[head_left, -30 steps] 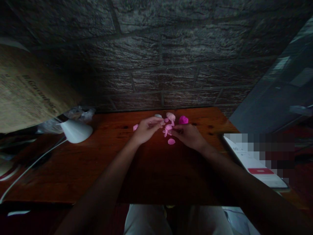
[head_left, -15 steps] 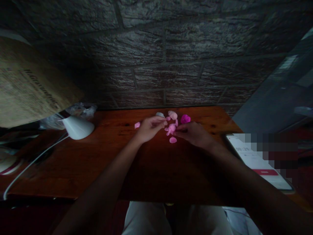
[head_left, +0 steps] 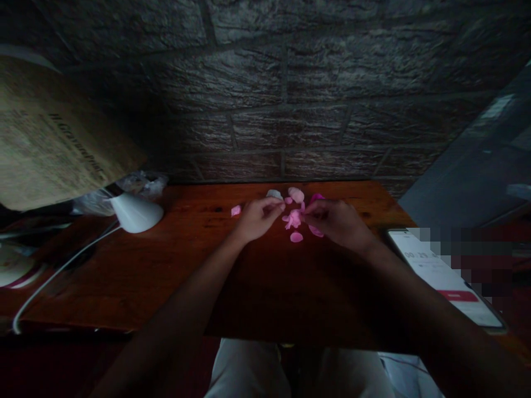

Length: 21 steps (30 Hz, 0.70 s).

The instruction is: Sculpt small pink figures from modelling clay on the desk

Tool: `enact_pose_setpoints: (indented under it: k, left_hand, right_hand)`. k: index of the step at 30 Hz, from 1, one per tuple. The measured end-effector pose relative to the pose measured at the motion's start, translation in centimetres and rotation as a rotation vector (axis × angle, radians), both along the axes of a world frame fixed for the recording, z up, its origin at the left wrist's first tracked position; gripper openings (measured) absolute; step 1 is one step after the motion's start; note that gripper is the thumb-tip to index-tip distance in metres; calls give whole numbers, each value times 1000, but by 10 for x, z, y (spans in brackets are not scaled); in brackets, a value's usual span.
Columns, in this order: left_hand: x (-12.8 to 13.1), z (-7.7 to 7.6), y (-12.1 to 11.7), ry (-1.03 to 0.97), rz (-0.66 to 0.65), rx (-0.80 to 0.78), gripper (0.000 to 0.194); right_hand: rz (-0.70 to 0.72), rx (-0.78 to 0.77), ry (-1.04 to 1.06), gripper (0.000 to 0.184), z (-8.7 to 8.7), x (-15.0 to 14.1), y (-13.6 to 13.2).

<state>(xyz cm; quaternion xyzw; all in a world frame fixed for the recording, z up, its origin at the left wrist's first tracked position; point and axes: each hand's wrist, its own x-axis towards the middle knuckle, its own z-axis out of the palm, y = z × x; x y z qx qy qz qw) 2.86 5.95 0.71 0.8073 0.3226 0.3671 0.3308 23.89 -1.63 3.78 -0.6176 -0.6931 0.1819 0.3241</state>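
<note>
A small pink lump, soft and clay-like with little limb-like bits, lies on the wooden table between my hands. My left hand is closed in a pinch at its upper left; whatever the fingertips hold is too small to make out. From the right, my right hand pinches with its fingertips against the lump's edge; I cannot tell what is in them. Around them are a pale pink piece, a small pink ball, a flat pink disc, a whitish piece and a magenta piece partly behind my right hand.
A pink block lies left of my left hand. Farther left stands a lamp with a white base, a brown paper shade and a white cord. A phone lies at the right. Behind the table rises a stone-patterned wall.
My right hand has risen slightly, now covering part of the upper magenta piece and uncovering more magenta below its fingers. My left hand keeps its pinch. The whole view has shifted a little.
</note>
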Motion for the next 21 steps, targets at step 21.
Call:
enact_pose_setpoints:
  k: [21]
  left_hand:
    - [-16, 4, -7, 567, -235, 290, 42]
  right_hand:
    - [12, 84, -2, 29, -12, -2, 2]
